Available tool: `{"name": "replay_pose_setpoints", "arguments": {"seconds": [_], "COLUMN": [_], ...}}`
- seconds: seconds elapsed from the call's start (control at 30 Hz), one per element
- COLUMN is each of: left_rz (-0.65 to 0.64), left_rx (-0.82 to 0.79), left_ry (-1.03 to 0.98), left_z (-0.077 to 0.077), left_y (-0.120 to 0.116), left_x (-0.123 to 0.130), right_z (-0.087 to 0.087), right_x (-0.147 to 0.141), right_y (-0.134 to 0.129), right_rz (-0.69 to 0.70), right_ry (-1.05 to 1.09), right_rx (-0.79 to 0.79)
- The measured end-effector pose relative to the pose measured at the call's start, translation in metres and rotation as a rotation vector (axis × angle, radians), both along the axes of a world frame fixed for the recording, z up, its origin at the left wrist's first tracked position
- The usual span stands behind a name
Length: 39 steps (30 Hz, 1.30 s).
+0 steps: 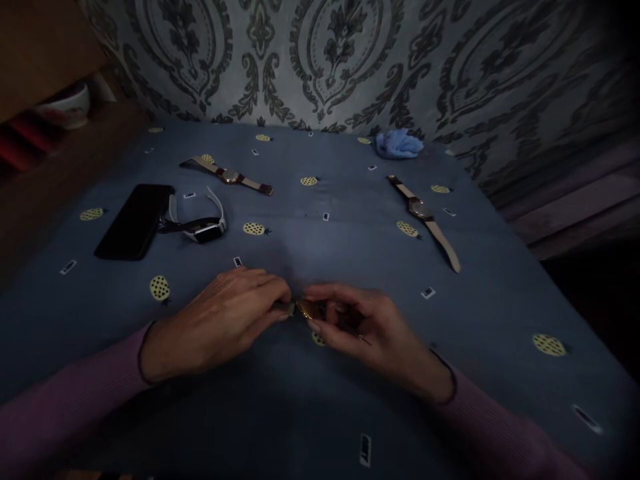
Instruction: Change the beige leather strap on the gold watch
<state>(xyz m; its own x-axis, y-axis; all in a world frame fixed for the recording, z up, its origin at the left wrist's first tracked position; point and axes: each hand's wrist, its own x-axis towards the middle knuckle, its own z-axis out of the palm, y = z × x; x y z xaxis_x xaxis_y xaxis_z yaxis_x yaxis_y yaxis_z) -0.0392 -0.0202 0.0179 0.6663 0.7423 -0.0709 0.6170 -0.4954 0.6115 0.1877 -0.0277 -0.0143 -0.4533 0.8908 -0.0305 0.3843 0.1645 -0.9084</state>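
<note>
My right hand (373, 327) is closed around a gold-coloured wristwatch (310, 309), with its thumb and forefinger on the case edges. Part of the watch is hidden by the fingers. Beside the case, my left hand (225, 317) pinches a small greyish flat piece (289, 309) between thumb and fingertips. It looks like a strap end, but I cannot tell whether it is joined to the watch. Both hands are just above the tabletop, almost meeting.
A blue pineapple-print cloth covers the table (340, 260). On the left lie a black phone (135, 222) and a smartwatch (207, 231) with a pale band. Farther back are a brown-strapped watch (230, 177) and a crumpled blue cloth (399, 143). Another watch (419, 208) lies right.
</note>
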Motion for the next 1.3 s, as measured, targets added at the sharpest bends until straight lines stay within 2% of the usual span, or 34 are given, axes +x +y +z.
{"name": "replay_pose_setpoints", "arguments": {"seconds": [1.3], "left_rz": [0.003], "left_rx": [-0.019], "left_ry": [0.005], "left_z": [-0.0005], "left_y": [0.0022], "left_x": [-0.0003], "right_z": [-0.0002], "right_x": [-0.0013], "right_y": [-0.0010], "right_rz": [0.012], "right_ry": [0.024], "right_rx": [0.036]}}
